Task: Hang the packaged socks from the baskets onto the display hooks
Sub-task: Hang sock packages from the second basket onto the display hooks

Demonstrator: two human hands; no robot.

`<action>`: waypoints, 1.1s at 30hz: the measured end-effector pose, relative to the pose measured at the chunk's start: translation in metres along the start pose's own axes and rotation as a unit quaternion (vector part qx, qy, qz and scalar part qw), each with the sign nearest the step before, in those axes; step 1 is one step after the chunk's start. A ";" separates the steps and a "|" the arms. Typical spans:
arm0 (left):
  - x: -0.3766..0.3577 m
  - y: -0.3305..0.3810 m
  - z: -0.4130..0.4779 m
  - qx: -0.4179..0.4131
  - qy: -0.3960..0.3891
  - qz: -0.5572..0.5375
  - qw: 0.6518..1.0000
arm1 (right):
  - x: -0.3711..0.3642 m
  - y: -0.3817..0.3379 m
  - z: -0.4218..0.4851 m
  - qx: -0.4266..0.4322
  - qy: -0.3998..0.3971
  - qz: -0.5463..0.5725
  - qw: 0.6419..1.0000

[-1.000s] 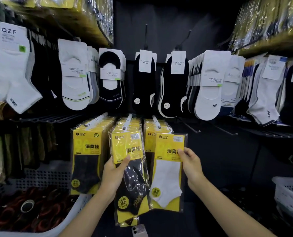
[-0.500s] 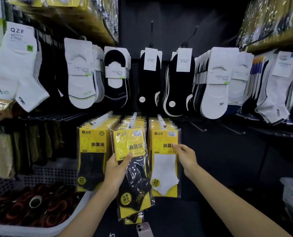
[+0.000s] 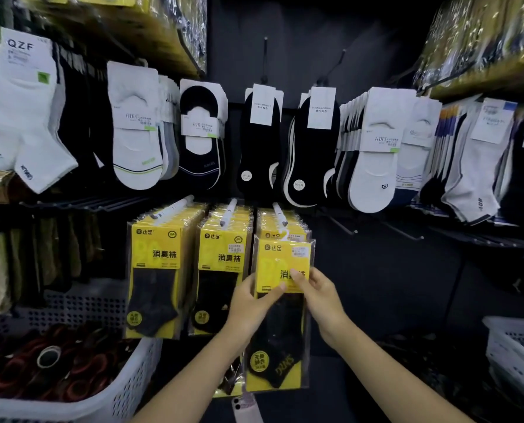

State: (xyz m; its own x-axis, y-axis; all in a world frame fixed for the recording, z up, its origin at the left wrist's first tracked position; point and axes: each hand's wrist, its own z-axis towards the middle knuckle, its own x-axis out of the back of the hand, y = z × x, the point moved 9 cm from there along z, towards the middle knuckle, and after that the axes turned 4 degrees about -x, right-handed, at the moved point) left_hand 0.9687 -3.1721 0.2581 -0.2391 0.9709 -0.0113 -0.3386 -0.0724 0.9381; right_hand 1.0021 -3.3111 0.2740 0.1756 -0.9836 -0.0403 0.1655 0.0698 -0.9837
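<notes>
The yellow pack of black ankle socks (image 3: 280, 346) is hanging in mid-air just in front of the rightmost of three yellow stacks. Its white hanger tab (image 3: 285, 235) is sitting just below the tip of the right display hook (image 3: 280, 213) and is not yet threaded on. The left grip (image 3: 253, 303) is pinching the pack's left edge, thumb lying across the foot of the card. The right grip (image 3: 320, 296) is pinching the right edge, thumb covering the printed characters.

The step in hand looks like the threading itself. It is calling for a small lift, with the pack square to the hook, so the tab's opening meets the tip and not the film of the pack behind. Both hands should be letting go only once the tab is riding the rod.

Full stacks are hanging on the middle hook (image 3: 228, 215) and left hook (image 3: 172, 207). A white perforated basket (image 3: 126, 389) is standing at lower left, holding dark goods I cannot identify.
</notes>
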 end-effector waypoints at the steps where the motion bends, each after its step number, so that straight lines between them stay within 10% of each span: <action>1: -0.004 0.002 0.001 -0.006 -0.005 -0.002 1.000 | 0.008 -0.001 0.001 0.005 0.025 0.009 1.000; 26: 0.009 -0.053 0.004 0.019 0.021 0.078 0.997 | 0.048 0.042 0.029 -0.036 0.105 -0.088 0.990; 33: -0.005 -0.165 -0.105 0.128 -0.077 0.093 0.985 | 0.113 0.172 -0.077 -0.202 0.074 -0.144 0.966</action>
State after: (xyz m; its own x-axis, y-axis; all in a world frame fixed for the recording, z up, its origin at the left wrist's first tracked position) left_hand 0.9299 -3.1891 0.0665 -0.1285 0.9709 0.2019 -0.0579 -0.2106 0.9758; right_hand 0.9761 -3.4231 0.0864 0.0337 -0.9674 0.2510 -0.2106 -0.2524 -0.9444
